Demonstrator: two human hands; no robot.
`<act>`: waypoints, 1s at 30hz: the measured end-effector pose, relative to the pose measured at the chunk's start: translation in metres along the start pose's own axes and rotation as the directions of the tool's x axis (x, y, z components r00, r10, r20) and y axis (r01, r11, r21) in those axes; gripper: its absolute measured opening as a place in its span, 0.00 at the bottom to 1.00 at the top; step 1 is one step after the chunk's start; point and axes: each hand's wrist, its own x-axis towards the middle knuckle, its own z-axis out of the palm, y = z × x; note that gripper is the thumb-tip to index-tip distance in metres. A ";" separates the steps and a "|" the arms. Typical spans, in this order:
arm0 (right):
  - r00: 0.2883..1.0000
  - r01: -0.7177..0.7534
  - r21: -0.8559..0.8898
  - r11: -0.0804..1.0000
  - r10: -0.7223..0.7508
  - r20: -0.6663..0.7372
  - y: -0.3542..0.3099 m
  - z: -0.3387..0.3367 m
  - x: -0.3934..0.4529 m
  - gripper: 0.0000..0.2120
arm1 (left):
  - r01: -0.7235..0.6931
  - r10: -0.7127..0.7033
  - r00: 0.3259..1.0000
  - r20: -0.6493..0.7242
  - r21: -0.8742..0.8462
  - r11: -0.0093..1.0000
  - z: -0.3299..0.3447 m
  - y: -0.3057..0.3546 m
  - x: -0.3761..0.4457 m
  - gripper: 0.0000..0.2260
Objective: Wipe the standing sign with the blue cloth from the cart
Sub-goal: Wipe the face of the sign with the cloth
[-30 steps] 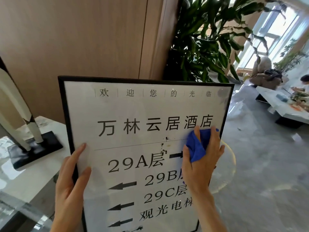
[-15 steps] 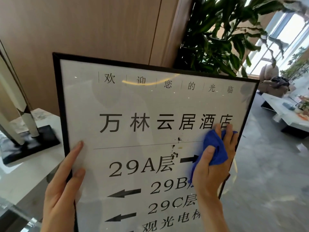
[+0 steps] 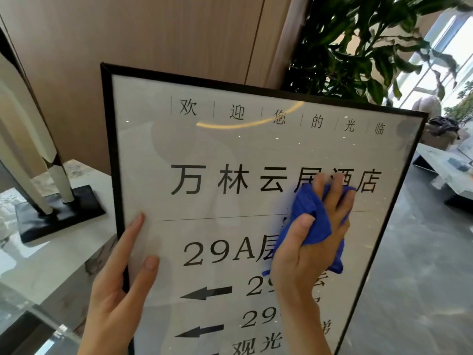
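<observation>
The standing sign is a black-framed white panel with Chinese text, floor numbers and arrows, filling the middle of the view. My right hand presses a bunched blue cloth flat against the glass right of centre, over the dark spots near the thin horizontal line. My left hand grips the sign's left frame edge, thumb and fingers lying on the glass. The sign's lower part runs out of view.
A white marble counter at the left carries a sculpture on a black base. A large green plant stands behind the sign. Wood panelling is behind; grey floor and a low table lie to the right.
My right hand with the cloth slid left and slightly up across the glass, now covering the spots and part of the 29A line. The view moved closer; the left hand kept its grip.
</observation>
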 end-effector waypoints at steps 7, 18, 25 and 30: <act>0.981 0.165 -0.115 0.980 -0.151 0.118 -0.021 0.016 -0.018 0.27 | -0.072 0.038 0.992 0.122 0.292 0.954 -0.005 -0.002 0.003 0.31; 1.000 0.004 0.049 0.999 -0.003 -0.019 0.049 -0.002 0.023 0.23 | -0.104 0.078 0.994 0.078 0.432 0.896 0.002 -0.031 -0.003 0.34; 0.988 -0.084 0.041 0.996 0.088 -0.123 0.076 -0.019 0.040 0.22 | -0.101 0.115 0.993 -0.013 0.391 0.915 -0.006 -0.047 -0.011 0.19; 0.996 0.004 -0.016 1.000 -0.006 -0.090 0.041 0.001 0.028 0.21 | -0.139 0.157 0.988 -0.009 0.414 0.900 -0.008 -0.054 -0.011 0.19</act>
